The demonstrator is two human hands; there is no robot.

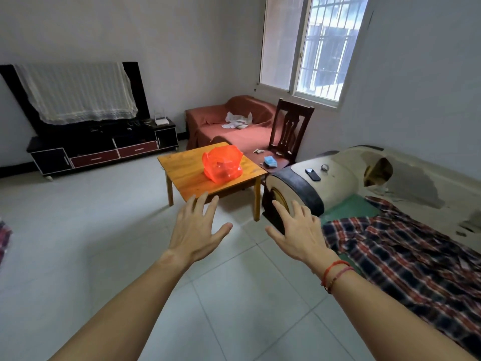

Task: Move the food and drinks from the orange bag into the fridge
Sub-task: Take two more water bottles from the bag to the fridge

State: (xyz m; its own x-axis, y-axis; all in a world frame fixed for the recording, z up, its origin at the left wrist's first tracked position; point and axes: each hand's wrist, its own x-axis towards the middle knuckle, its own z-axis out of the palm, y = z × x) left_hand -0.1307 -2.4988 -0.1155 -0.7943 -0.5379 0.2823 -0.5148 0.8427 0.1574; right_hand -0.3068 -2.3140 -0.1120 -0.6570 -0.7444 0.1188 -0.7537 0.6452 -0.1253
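A translucent orange plastic bag sits upright on a small wooden table in the middle of the room. Its contents show only as vague shapes through the plastic. My left hand and my right hand are stretched out in front of me over the tiled floor, fingers spread, holding nothing. Both hands are short of the table and well apart from the bag. No fridge is in view.
A worn sofa armrest stands right of the table, with a phone on it and a plaid blanket on the seat. A dark wooden chair, a red sofa and a TV cabinet stand behind.
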